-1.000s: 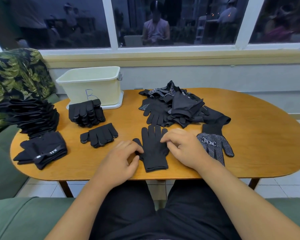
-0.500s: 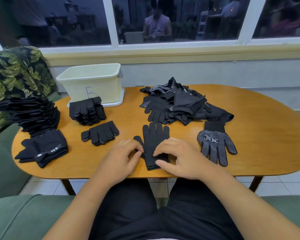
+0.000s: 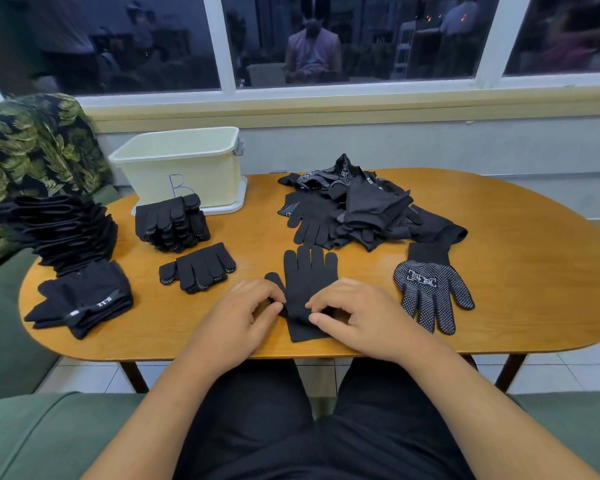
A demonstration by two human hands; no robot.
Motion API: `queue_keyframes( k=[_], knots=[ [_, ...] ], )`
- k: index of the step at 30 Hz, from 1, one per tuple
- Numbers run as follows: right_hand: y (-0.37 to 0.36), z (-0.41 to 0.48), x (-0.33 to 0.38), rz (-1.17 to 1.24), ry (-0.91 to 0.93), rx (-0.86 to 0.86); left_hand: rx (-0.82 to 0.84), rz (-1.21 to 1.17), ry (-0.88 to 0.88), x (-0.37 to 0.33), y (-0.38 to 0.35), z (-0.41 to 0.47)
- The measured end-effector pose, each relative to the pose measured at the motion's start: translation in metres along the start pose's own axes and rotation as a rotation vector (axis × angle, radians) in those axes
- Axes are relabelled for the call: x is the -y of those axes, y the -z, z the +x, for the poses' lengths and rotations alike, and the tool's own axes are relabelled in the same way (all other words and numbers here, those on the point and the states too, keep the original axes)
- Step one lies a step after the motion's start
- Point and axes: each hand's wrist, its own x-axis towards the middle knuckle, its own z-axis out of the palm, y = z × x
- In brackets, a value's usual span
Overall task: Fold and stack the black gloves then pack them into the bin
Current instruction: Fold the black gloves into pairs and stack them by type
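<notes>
Centrally, near the front edge of the wooden table (image 3: 499, 258), a black glove (image 3: 309, 275) lay flat with its fingers pointing away from the person and its cuff toward them. Both hands were on it at wrist height. The left hand (image 3: 243, 317) had its fingers curled in, and its fingertips and thumb met on the glove's left edge, just below the glove's thumb. The right hand (image 3: 361, 317) was likewise curled, with index finger and thumb closed in a narrow pinch on the fabric near the middle, where the cloth bunched up slightly. Neither hand was spread; each held only that glove.

Just beside the right hand, a dotted glove (image 3: 430, 296) lay palm up, apart from the held one. Farther back sat a loose pile of gloves (image 3: 357, 209). To the left, a folded pair (image 3: 198, 268) rested alone, and behind it a stack of folded gloves (image 3: 172, 223) stood touching the front of the cream bin (image 3: 187, 168), which was marked with a blue letter B. At the table's left end lay more dark folded items (image 3: 80, 299), with a leaning dark stack (image 3: 66, 230) behind them.
</notes>
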Motion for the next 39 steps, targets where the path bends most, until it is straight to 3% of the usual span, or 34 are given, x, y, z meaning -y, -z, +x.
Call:
queue_keyframes(
  k=[13,18,21,28,33,39],
  knots=[
    [-0.001,-0.004,0.003,-0.145,0.146,-0.023,-0.027,0.111,-0.08,-0.003,-0.002,-0.006],
    [0.001,-0.004,0.006,-0.135,0.132,-0.025,0.237,0.142,-0.153,-0.012,0.004,-0.004],
    [0.005,-0.006,0.008,-0.022,0.119,-0.036,0.269,0.154,-0.167,-0.012,0.002,-0.001],
    [0.008,-0.006,0.012,0.057,0.045,-0.002,0.187,0.072,-0.028,-0.005,-0.004,0.005],
    [0.013,-0.002,0.01,0.125,-0.119,0.027,0.093,-0.086,0.097,-0.013,-0.002,0.009],
    [0.007,0.018,-0.007,0.333,-0.31,-0.083,0.036,-0.265,0.213,-0.022,-0.006,0.023]
  ],
)
